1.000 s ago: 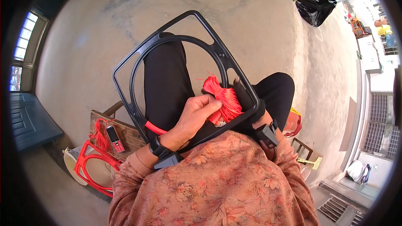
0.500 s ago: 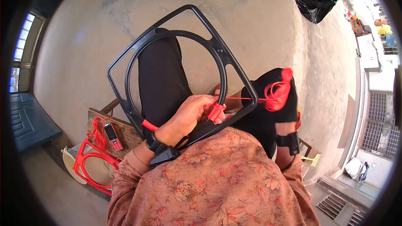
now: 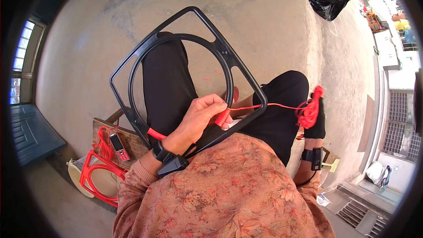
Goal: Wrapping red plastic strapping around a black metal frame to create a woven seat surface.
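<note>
A black frame (image 3: 224,53), a rounded square with a ring inside it, lies tilted over my lap. My left hand (image 3: 200,117) grips the ring's near right part, thumb pressed beside a tight winding of red cord (image 3: 223,117). A second red winding (image 3: 155,134) covers a short piece of the frame by my left wrist. From the thumb a red strand runs right, across the frame's corner, to a looped red cord bundle (image 3: 307,113). My right hand (image 3: 320,119), in a black glove, is closed on that bundle out beside my right knee; its fingers are partly hidden.
At the left, a wooden bench (image 3: 100,128) bears a phone (image 3: 119,146) and loose red cord (image 3: 104,144). A red frame (image 3: 86,178) leans on a whitish bucket (image 3: 75,177) beside it. A black plastic bag (image 3: 329,4) lies far right. Red scraps dot the floor.
My right hand has moved outward to the right with the cord bundle, and the strand between the hands has grown longer. The frame has shifted slightly left; my left hand keeps its hold.
</note>
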{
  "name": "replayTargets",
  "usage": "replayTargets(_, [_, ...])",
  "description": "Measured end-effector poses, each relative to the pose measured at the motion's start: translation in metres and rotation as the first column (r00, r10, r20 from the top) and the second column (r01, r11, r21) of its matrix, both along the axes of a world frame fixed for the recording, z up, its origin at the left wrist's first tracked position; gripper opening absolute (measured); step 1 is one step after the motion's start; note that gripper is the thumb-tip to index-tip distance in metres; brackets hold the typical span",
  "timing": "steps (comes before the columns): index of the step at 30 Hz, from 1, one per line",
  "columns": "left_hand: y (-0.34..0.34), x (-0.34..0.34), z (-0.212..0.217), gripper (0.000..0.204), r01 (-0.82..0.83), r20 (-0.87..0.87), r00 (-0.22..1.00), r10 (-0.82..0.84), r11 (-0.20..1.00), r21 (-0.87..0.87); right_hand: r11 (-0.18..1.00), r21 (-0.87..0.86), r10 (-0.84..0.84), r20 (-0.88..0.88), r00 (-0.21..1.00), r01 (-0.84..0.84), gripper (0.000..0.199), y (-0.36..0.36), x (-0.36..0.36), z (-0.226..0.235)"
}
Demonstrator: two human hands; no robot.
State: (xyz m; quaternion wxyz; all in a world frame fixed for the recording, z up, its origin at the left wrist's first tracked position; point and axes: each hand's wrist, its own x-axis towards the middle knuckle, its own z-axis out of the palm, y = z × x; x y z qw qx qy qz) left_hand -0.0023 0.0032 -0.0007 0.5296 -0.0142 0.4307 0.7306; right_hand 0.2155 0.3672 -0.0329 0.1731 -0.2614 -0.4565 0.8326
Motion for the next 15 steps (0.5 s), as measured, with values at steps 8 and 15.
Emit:
replayTargets(8, [-0.003,0.004,0.0,0.013,-0.01,-0.105,0.994,0.02,0.996,0.093,0.547,0.256,0.662,0.45,0.599,-0.797,0.039,-0.138,-0.115,0.048])
replayTargets(15, [-0.004,0.008,0.0,0.02,-0.06,-0.17,0.983,0.07,0.996,0.063,0.436,0.574,0.788,0.129,0.602,-0.693,0.039,-0.152,-0.135,0.041])
